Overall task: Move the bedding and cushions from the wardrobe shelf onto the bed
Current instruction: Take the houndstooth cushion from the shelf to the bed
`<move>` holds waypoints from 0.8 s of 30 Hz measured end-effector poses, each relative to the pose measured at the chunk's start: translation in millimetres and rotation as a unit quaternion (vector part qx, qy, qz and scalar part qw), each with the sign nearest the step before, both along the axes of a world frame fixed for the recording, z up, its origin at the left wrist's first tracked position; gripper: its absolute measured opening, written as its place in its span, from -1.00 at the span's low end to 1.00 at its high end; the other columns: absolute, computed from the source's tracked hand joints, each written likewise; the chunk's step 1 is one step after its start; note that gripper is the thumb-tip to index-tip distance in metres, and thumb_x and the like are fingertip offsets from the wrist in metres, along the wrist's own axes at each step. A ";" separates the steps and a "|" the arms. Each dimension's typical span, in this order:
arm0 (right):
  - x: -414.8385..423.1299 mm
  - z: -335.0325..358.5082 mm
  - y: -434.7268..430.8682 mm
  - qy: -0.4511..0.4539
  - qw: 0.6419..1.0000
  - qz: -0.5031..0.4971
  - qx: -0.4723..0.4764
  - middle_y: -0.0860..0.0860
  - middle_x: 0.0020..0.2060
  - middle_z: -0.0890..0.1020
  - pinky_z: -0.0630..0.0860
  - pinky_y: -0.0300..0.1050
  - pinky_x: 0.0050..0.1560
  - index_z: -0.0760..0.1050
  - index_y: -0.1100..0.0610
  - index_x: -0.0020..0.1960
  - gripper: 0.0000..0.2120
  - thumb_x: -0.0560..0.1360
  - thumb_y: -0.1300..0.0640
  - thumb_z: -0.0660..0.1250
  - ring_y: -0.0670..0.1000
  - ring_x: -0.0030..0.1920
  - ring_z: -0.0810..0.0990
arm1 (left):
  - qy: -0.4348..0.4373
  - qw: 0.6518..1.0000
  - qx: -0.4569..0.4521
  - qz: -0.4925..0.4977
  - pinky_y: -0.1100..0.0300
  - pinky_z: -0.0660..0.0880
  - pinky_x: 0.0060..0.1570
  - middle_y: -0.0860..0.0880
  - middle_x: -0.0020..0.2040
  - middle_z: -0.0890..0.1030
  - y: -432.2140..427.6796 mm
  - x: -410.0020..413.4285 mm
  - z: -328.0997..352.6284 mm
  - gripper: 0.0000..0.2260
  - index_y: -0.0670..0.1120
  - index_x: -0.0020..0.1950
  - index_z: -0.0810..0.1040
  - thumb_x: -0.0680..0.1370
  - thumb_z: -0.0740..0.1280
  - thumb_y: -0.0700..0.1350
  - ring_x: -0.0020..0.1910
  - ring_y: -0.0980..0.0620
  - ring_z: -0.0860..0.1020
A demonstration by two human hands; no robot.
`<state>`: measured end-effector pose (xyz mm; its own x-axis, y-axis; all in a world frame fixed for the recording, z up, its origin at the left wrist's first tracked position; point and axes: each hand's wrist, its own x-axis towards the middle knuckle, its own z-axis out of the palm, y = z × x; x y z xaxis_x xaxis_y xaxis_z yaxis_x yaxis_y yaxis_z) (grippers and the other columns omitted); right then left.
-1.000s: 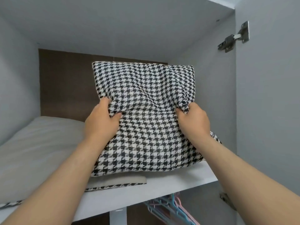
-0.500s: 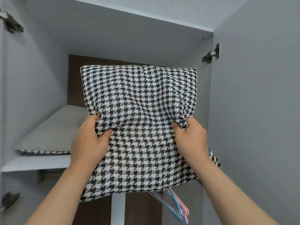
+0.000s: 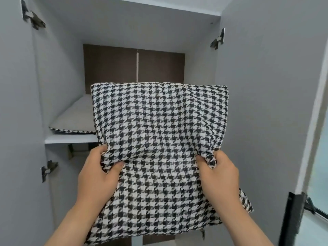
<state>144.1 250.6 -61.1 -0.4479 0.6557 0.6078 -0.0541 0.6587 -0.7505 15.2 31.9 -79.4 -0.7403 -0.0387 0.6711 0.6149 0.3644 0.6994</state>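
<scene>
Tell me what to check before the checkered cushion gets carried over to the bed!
1. Left hand pinching the checkered cushion: ok, fabric is bunched in its fingers.
2. Right hand gripping the other side: ok.
3. Cushion off the shelf: ok, it is held up in front of the wardrobe.
4. Wardrobe doors out of the way: ok, the right door and the left one stand open to either side.
5. Shelf emptied: not ok, a grey cushion with checkered trim lies there.
6. Path to the bed clear: cannot tell, the bed is out of view.
</scene>
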 end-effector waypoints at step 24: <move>291.7 -52.9 -127.7 -0.001 0.897 -0.437 -0.064 0.00 -0.36 0.62 0.50 0.06 -0.39 0.51 0.04 -0.18 -0.86 0.49 0.03 0.41 0.04 -0.41 0.52 | -0.063 0.883 0.000 -0.464 -0.05 0.36 0.27 -0.16 0.24 0.49 60.9 173.3 -45.8 -0.45 0.01 0.29 0.39 0.37 0.50 0.05 0.21 -0.12 0.44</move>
<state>435.9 122.9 -114.0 0.2701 0.8211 0.5028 0.4428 0.3577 -0.8222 188.4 92.8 -125.2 -0.5219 0.6244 0.5812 0.5658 -0.2565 0.7837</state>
